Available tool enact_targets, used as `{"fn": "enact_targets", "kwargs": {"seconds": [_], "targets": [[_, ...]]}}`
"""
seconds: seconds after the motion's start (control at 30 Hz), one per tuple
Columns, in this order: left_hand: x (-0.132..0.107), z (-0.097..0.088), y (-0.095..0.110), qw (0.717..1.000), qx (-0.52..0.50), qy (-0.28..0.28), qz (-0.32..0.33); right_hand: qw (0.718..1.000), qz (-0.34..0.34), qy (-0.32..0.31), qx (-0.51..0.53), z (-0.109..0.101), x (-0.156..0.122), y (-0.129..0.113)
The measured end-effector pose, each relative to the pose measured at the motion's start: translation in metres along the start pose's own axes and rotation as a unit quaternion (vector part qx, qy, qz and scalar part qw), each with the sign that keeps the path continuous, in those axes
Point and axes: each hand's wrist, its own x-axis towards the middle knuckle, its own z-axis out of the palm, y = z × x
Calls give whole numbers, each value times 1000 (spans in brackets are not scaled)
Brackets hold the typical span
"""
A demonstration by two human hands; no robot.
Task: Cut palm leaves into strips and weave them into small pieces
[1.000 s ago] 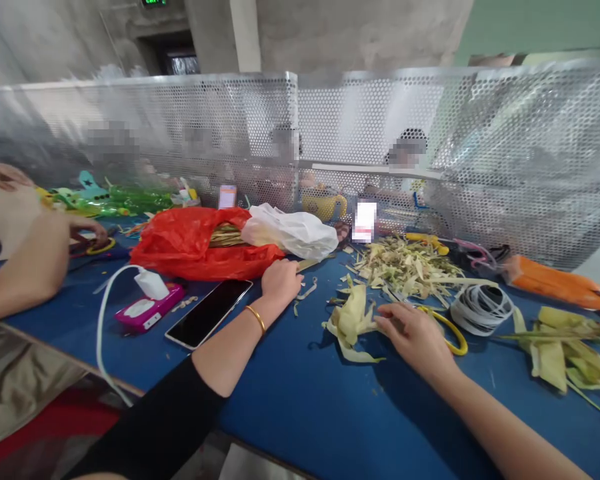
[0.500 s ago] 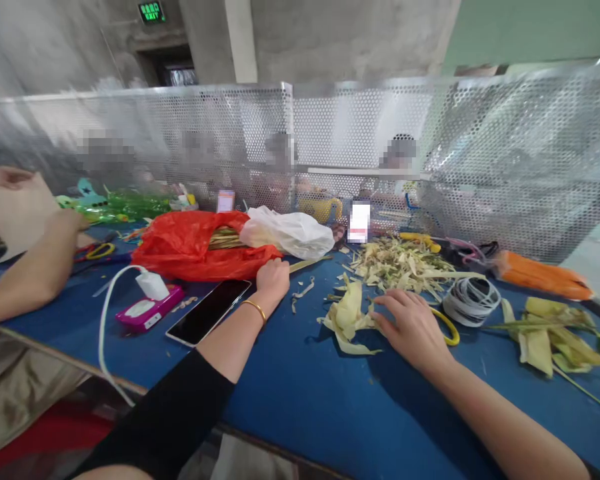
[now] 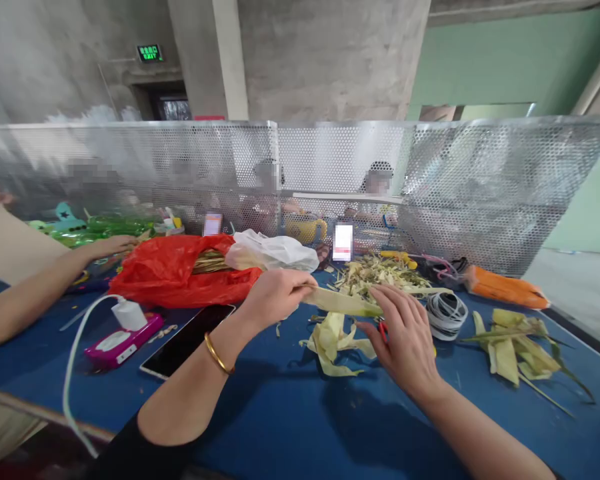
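Observation:
My left hand [image 3: 280,293], wearing a gold bangle, pinches one end of a pale, flat husk strip [image 3: 337,300] above the table. The strip runs across to my right hand [image 3: 405,333], whose fingertips are at its greenish far end. Thumb and fingers of that hand are apart. Behind it a small red piece [image 3: 383,331] shows, mostly hidden. Below the strip lies a crumpled pale husk [image 3: 333,343] on the blue table. Just behind is a heap of husk scraps [image 3: 375,275].
At left are a red plastic bag [image 3: 155,273] with dry strips, a phone [image 3: 187,343] and a magenta device [image 3: 123,343] with a white cable. To the right are a cord coil [image 3: 447,315], husk leaves [image 3: 517,347] and an orange packet [image 3: 505,287]. A co-worker's arm [image 3: 55,273] reaches in.
My left hand has lifted the husk strip from beside the red bag and brought it rightward to my right hand. The view has tilted up. The co-worker's arm has reached further in.

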Motion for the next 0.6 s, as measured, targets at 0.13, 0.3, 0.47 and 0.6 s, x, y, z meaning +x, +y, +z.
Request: {"fn": "enact_targets", "kwargs": {"seconds": [0.13, 0.3, 0.47, 0.6], "targets": [[13, 10, 23, 989, -149, -11, -4, 983, 99, -112, 109, 0, 3, 3], [22, 41, 12, 859, -435, 170, -208, 835, 329, -228, 377, 9, 1, 2], [12, 67, 11, 770, -577, 102, -253, 784, 388, -232, 425, 13, -1, -7], [8, 77, 22, 821, -505, 74, -255, 766, 411, -255, 424, 17, -3, -10]]}}
